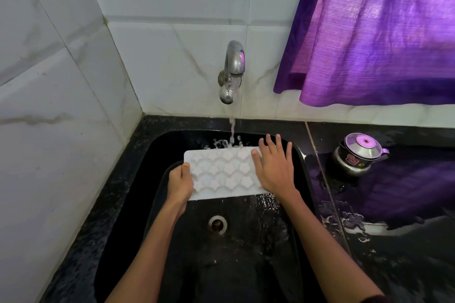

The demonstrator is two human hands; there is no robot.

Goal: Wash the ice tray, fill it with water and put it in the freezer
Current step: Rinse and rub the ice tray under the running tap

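A white ice tray with flower-shaped cells is held level over the black sink. Water runs from the steel tap and splashes on the tray's far edge. My left hand grips the tray's left end, thumb on top. My right hand lies flat on the tray's right end with its fingers spread, covering that end.
The sink's drain lies below the tray. A small steel pot with a lid stands on the black counter at the right. A purple curtain hangs above it. White tiled walls close the left and back.
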